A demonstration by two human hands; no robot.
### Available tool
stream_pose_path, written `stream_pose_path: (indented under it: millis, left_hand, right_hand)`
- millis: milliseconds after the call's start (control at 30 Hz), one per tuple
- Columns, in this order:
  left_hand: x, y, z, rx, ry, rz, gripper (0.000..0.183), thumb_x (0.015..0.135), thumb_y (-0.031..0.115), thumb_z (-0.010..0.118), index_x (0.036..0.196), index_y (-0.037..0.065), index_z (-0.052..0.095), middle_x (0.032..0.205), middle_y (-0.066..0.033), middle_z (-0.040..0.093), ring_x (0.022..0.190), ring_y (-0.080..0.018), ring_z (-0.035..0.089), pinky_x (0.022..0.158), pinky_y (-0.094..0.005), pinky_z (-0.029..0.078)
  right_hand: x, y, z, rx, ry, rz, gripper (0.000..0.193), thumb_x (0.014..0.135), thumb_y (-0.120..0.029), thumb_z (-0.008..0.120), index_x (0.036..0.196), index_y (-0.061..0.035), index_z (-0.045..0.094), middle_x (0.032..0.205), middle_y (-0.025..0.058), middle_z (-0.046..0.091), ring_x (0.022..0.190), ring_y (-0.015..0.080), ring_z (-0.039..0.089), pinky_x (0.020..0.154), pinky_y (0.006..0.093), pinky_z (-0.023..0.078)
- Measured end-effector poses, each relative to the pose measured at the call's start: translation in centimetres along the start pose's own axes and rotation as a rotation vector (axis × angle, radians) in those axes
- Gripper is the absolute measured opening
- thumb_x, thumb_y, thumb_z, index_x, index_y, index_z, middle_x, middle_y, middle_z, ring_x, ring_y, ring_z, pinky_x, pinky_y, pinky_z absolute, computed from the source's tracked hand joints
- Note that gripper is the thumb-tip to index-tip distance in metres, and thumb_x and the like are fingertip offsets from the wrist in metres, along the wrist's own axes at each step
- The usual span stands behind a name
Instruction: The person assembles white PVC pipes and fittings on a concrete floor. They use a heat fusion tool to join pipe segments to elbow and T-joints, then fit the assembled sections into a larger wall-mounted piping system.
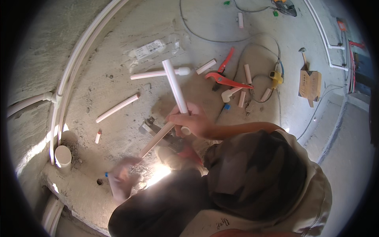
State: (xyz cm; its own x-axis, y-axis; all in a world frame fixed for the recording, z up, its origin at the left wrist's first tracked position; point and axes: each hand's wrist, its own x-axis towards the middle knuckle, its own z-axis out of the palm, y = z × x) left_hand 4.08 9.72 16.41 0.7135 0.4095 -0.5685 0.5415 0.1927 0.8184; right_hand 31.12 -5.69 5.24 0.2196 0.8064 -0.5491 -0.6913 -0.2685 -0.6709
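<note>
My right hand (193, 120) is closed round a white plastic pipe (173, 83) that stands up at a slant. A round pale end (185, 130) shows just below the fingers. From the same hand a second pipe (158, 140), with a reddish stripe, slopes down to my left hand (122, 177). Motion smears the left hand's fingers, which are at that pipe's lower end; their grip is unclear. A small blue thing (106, 174) shows beside the left hand. Under the second pipe lies a dark tool (167, 136), partly hidden.
Cut pipes (118, 107) lie about the dusty floor, with red-handled pipe cutters (225, 79), a white elbow fitting (229, 94) and a yellow cabled tool (275, 77). A cardboard box (310, 87) stands right. White pipes (73, 63) run along the left wall. Camouflage cloth (256, 173) blocks the lower right.
</note>
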Motion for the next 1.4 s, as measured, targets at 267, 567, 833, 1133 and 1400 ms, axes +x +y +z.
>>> stream_pose_path:
  millis: [267, 567, 833, 1133, 1400]
  left_hand:
    - [3.6, -1.7, 3.7, 0.265, -0.076, -0.348, 0.042, 0.082, 0.004, 0.081, 0.121, -0.002, 0.066, 0.100, -0.0086, 0.072, 0.097, -0.0179, 0.068, 0.088, -0.0351, 0.055]
    - [5.2, -6.0, 0.6, -0.155, 0.426, -0.255, 0.013, 0.102, 0.014, 0.069, 0.101, 0.002, 0.065, 0.072, 0.0018, 0.057, 0.059, -0.0054, 0.052, 0.053, -0.0226, 0.042]
    - [6.7, -6.1, -2.4, -0.377, 0.514, -0.175, 0.021, 0.104, 0.015, 0.067, 0.116, -0.003, 0.066, 0.078, -0.0034, 0.063, 0.066, -0.0102, 0.058, 0.061, -0.0248, 0.047]
    - [4.9, -6.0, -2.6, -0.498, 0.595, -0.115, 0.042, 0.109, 0.021, 0.063, 0.139, -0.008, 0.056, 0.080, -0.0054, 0.065, 0.067, -0.0122, 0.062, 0.063, -0.0260, 0.051]
    - [3.4, -6.6, -2.1, -0.495, 0.693, -0.125, 0.034, 0.104, 0.014, 0.068, 0.130, -0.007, 0.063, 0.083, -0.0040, 0.064, 0.069, -0.0116, 0.061, 0.063, -0.0261, 0.051]
  right_hand:
    - [-0.1, -1.1, 0.2, 0.054, -0.315, 0.023, 0.024, 0.106, -0.019, 0.067, 0.120, -0.0004, 0.063, 0.098, 0.0096, 0.069, 0.072, 0.0152, 0.069, 0.061, 0.0313, 0.055]
    - [9.6, -2.3, -6.9, -0.900, 0.095, -0.206, 0.025, 0.104, -0.026, 0.066, 0.109, -0.0022, 0.061, 0.078, 0.0024, 0.059, 0.063, 0.0118, 0.059, 0.061, 0.0313, 0.051]
    - [15.7, -2.5, 1.2, -1.099, -0.259, -0.226, 0.030, 0.102, -0.029, 0.067, 0.108, -0.0003, 0.062, 0.075, 0.0043, 0.057, 0.060, 0.0142, 0.058, 0.058, 0.0354, 0.048]
    - [20.7, -3.1, 5.0, -0.850, -0.435, 0.175, 0.041, 0.110, -0.043, 0.055, 0.111, -0.0033, 0.064, 0.079, 0.0032, 0.059, 0.063, 0.0132, 0.055, 0.060, 0.0344, 0.048]
    - [24.9, -2.2, 8.5, -1.061, -0.527, -0.192, 0.050, 0.110, -0.044, 0.055, 0.143, -0.0064, 0.063, 0.102, 0.0090, 0.071, 0.102, 0.0186, 0.066, 0.093, 0.0357, 0.052]
